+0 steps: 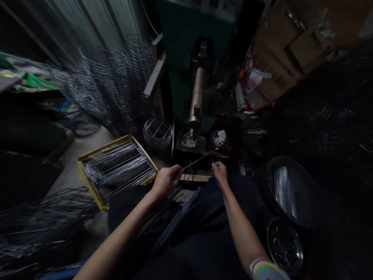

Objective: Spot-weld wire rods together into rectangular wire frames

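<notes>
My left hand (168, 179) is closed around one end of a thin metal rod (198, 160). The rod slants up and to the right, its far end in front of the machine's base. To the right, my right hand (220, 172) is pinched, with a tiny thin piece (212, 161) showing at its fingertips, too small to name. Beyond both hands, the machine's thick metal cylinder (198, 93) reaches down over a round dish (190, 140) of small shiny metal bits. A second dish beside it holds a crumpled white cloth or paper (219, 138).
On the left, a yellow crate (129, 137) holds many metal rods, with stacked wire racks (101, 77) behind. A round wire-covered container (157, 132) stands near the machine. At right are a black tub (309, 194) with metal strips, a bowl (285, 247) of small pieces and cardboard (279, 58).
</notes>
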`<action>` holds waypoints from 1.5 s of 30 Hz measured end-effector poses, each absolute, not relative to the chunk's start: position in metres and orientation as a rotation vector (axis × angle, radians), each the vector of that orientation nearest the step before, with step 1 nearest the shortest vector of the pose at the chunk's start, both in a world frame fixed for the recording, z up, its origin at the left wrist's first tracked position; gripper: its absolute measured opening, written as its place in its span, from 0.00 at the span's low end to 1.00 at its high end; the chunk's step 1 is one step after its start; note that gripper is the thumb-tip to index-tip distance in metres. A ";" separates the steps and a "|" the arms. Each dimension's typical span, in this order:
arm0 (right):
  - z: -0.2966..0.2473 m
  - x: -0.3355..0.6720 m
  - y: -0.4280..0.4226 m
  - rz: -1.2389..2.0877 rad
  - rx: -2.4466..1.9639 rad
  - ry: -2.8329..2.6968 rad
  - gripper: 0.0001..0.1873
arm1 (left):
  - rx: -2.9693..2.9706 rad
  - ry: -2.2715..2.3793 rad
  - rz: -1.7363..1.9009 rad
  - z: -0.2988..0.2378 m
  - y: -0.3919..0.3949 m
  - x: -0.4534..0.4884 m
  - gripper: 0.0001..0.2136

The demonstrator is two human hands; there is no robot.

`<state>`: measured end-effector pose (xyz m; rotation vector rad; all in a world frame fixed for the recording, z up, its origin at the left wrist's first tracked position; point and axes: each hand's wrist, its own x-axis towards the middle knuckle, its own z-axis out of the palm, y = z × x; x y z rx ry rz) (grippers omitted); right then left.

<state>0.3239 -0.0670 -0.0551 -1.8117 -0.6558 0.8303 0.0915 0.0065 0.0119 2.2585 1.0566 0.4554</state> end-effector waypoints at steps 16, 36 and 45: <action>0.005 0.261 -0.030 1.014 -1.293 -0.518 0.14 | 2.069 1.034 1.029 0.017 -0.023 0.081 0.08; 0.018 0.266 -0.004 1.119 -1.226 -0.553 0.15 | 2.001 1.057 1.103 0.017 0.000 0.080 0.07; 0.023 0.270 -0.001 1.136 -1.198 -0.576 0.15 | 2.016 1.051 1.118 0.018 0.002 0.084 0.08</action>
